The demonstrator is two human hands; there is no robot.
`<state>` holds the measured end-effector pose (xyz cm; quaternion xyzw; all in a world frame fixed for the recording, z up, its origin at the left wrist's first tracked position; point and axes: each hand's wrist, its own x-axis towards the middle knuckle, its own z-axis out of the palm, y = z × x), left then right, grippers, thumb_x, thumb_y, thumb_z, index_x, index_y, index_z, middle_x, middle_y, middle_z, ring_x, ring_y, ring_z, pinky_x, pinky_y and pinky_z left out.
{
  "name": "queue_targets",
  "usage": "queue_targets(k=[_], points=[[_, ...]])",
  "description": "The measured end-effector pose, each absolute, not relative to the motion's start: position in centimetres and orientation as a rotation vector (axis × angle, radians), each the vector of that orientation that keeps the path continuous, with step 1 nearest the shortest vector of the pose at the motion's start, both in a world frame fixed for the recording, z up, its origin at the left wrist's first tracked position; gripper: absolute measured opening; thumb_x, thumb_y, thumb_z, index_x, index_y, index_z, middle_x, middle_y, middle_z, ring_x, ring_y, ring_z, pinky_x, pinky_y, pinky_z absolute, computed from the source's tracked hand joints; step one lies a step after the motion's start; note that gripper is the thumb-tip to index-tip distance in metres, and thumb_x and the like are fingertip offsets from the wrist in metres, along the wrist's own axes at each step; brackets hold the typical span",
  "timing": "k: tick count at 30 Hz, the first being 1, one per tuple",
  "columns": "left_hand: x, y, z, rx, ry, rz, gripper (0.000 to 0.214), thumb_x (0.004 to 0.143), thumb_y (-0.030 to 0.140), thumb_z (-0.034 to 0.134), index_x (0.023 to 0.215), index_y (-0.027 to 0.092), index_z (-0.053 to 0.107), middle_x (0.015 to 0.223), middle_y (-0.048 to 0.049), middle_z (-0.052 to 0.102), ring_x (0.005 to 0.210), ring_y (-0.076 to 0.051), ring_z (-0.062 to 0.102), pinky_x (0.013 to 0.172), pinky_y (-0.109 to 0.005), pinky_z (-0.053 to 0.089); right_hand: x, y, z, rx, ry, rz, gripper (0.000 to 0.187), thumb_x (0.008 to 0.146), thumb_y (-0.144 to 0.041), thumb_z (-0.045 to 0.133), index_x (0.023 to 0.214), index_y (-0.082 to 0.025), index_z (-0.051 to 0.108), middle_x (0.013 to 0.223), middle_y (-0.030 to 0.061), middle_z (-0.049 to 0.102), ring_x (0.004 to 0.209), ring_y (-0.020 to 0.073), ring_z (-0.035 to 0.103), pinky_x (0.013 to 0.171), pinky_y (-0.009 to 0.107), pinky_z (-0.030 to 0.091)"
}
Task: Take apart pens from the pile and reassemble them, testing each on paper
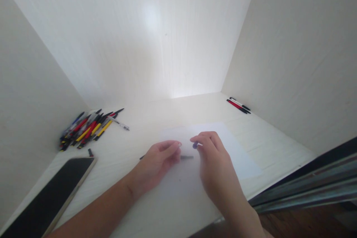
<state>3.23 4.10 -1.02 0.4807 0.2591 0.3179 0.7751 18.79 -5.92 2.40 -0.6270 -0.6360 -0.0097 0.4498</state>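
My left hand (160, 160) rests on a white sheet of paper (231, 148) with its fingers closed round a thin dark pen (186, 157) that lies across the sheet. The pen's ends stick out on both sides of the hand. Just to the right, my right hand (216, 163) pinches a small blue cap (195, 145) between thumb and forefinger, a little above the pen's right end. The two hands are close together but apart.
A heap of several pens (86, 128) in red, yellow, blue and black lies at the back left. A dark phone (52, 193) lies at the front left. Two pens (238, 105) lie by the right wall. Walls close in the white desk (279, 148).
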Motion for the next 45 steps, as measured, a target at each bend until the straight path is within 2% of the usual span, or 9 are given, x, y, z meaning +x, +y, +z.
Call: queue_targets(k=[5, 12, 20, 24, 31, 38, 45], points=[[3.3, 3.5, 0.7, 1.096, 0.609, 0.686, 0.035, 0.087, 0.043, 0.078, 0.071, 0.015, 0.066, 0.07, -0.0012, 0.052, 0.069, -0.014, 0.043, 0.069, -0.028, 0.041, 18.7, -6.3, 2.5, -1.479, -1.545, -0.082, 0.037, 0.092, 0.002, 0.041, 0.108, -0.023, 0.064, 0.106, 0.007, 0.062, 0.091, 0.0185, 0.062, 0.079, 0.032, 0.052], [3.3, 3.0, 2.6, 1.107, 0.657, 0.658, 0.027, 0.082, 0.033, 0.079, 0.067, 0.015, 0.065, 0.071, -0.0014, 0.053, 0.07, -0.014, 0.044, 0.072, -0.029, 0.042, 18.4, -6.4, 2.7, -1.418, -1.512, -0.164, 0.033, 0.094, 0.002, 0.044, 0.107, -0.022, 0.063, 0.107, 0.0054, 0.06, 0.094, 0.0169, 0.06, 0.081, 0.032, 0.051], [3.4, 3.1, 1.7, 1.127, 0.622, 0.687, 0.034, 0.088, 0.041, 0.075, 0.069, 0.015, 0.064, 0.07, -0.001, 0.052, 0.07, -0.014, 0.043, 0.071, -0.028, 0.041, 18.4, -6.5, 2.6, -1.426, -1.516, -0.122, 0.03, 0.098, -0.002, 0.045, 0.109, -0.023, 0.063, 0.109, 0.0052, 0.061, 0.093, 0.0165, 0.06, 0.079, 0.031, 0.051], [3.3, 3.1, 1.7, 1.119, 0.623, 0.673, 0.033, 0.086, 0.039, 0.078, 0.07, 0.014, 0.065, 0.071, -0.0014, 0.053, 0.07, -0.014, 0.044, 0.071, -0.028, 0.042, 18.3, -6.3, 2.7, -1.398, -1.493, -0.122, 0.029, 0.098, -0.002, 0.045, 0.107, -0.022, 0.064, 0.11, 0.0066, 0.061, 0.096, 0.017, 0.061, 0.08, 0.031, 0.052], [3.3, 3.6, 0.2, 1.134, 0.63, 0.685, 0.037, 0.089, 0.044, 0.076, 0.07, 0.014, 0.066, 0.069, -0.0007, 0.053, 0.067, -0.013, 0.043, 0.066, -0.026, 0.039, 18.3, -6.5, 3.2, -1.384, -1.423, -0.211, 0.027, 0.096, -0.003, 0.051, 0.106, -0.022, 0.067, 0.09, 0.0022, 0.055, 0.08, 0.0147, 0.06, 0.07, 0.028, 0.049], [3.4, 3.1, 1.7, 1.134, 0.631, 0.677, 0.039, 0.084, 0.045, 0.08, 0.065, 0.015, 0.065, 0.067, -0.0007, 0.052, 0.067, -0.013, 0.042, 0.067, -0.027, 0.04, 18.3, -6.6, 3.1, -1.441, -1.454, -0.184, 0.023, 0.099, -0.007, 0.05, 0.107, -0.02, 0.067, 0.091, 0.0032, 0.055, 0.079, 0.0156, 0.059, 0.071, 0.03, 0.049], [3.2, 3.9, -0.6, 1.107, 0.582, 0.67, 0.033, 0.09, 0.042, 0.076, 0.076, 0.013, 0.069, 0.073, -0.0015, 0.055, 0.072, -0.013, 0.047, 0.07, -0.027, 0.039, 18.1, -6.5, 3.0, -1.429, -1.453, -0.125, 0.023, 0.099, -0.007, 0.05, 0.107, -0.022, 0.066, 0.094, 0.0033, 0.059, 0.083, 0.0166, 0.062, 0.073, 0.03, 0.05]])
